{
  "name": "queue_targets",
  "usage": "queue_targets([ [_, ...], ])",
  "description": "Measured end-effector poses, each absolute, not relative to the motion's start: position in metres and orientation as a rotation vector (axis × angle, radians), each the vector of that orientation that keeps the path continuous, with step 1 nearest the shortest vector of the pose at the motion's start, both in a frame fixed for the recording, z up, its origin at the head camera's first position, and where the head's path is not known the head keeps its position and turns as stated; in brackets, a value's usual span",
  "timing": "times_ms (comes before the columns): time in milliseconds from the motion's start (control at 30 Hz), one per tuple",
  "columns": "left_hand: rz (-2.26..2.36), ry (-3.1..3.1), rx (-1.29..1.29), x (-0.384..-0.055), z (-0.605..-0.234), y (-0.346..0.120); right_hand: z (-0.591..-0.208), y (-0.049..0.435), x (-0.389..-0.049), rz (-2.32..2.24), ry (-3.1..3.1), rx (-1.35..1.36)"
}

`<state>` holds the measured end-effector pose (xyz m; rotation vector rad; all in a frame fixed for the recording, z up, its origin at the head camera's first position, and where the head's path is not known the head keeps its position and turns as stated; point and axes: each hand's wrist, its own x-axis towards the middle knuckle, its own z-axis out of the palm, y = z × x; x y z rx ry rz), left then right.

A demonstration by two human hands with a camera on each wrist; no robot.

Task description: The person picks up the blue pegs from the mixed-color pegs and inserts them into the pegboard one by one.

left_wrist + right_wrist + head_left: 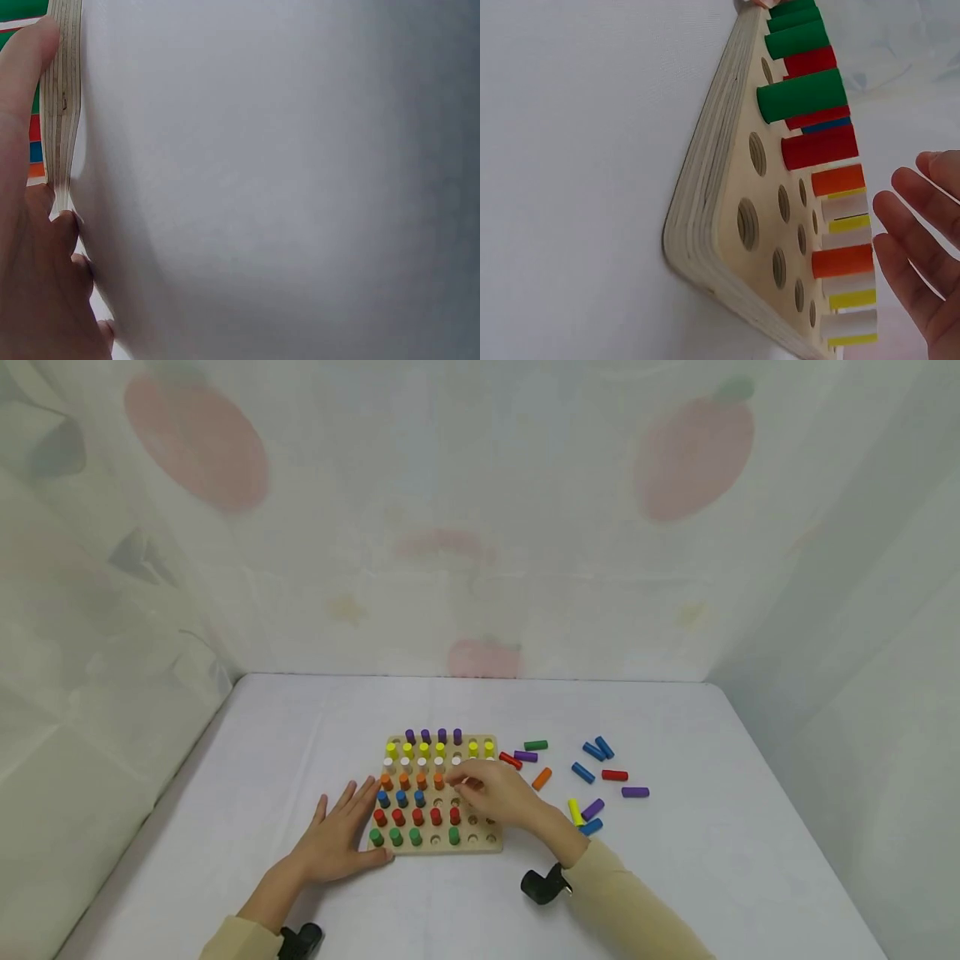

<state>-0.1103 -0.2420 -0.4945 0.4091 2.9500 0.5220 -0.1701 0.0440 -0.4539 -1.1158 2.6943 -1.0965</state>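
A wooden pegboard [480, 841] on the table carries rows of coloured pegs. My left hand [333, 841] lies spread along its left side, the thumb at the near corner; in the left wrist view the thumb [46, 45] touches the board's edge. My right hand [498, 789] is bent over the board's right half, hiding part of the white and orange rows. In the right wrist view its loosely bent fingers [922, 217] are close to the outer end of an upright orange peg [842, 261], with no peg visible among them. The thumb is out of that view.
Several loose pegs lie right of the board, among them a green peg [536, 745], an orange peg [542, 778], a yellow peg [575, 812] and a red peg [615, 775]. Bare holes [748, 223] show at the board's right side. A patterned curtain [480, 602] stands behind the table.
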Motion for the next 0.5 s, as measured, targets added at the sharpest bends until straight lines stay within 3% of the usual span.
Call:
queue_targets([
  [500,0.521,2.944,0.410,-0.110,-0.493,-0.242,-0.457,0.094,-0.161,-1.111,2.643,-1.110],
])
